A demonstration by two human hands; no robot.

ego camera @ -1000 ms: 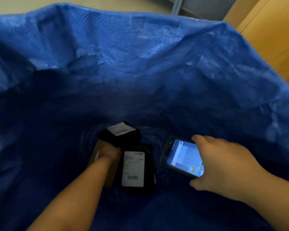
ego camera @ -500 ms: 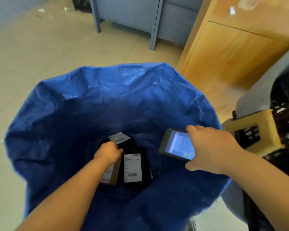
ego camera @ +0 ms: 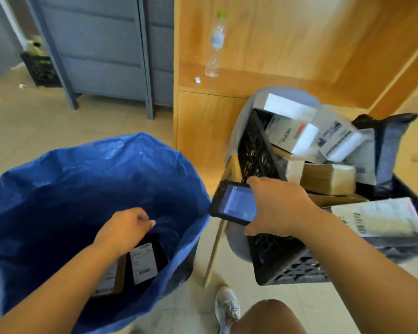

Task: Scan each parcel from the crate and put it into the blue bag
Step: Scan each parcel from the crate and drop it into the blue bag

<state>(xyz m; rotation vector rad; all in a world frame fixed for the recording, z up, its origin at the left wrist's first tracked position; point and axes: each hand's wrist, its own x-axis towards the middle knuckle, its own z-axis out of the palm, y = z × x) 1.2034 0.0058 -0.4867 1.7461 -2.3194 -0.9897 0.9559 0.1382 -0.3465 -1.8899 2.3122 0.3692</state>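
While the right hand (ego camera: pixel 279 208) is gripping the scanner (ego camera: pixel 231 203) beside the crate (ego camera: pixel 256 150), the left hand (ego camera: pixel 124 229) is hovering over the blue bag (ego camera: pixel 106 169), fingers (ego camera: pixel 144 219) loosely curled round nothing; parcels (ego camera: pixel 144 262) are lying inside. Next, I reckon, is lifting a brown box (ego camera: pixel 328 178) from the crate.

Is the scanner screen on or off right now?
On: the scanner shows a lit light-blue screen while the right hand grips it.

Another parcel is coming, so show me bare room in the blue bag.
Free: inside the blue bag, right of the black parcel by the wall, and left of the brown parcel. Crowded: the crate, heaped with boxes.
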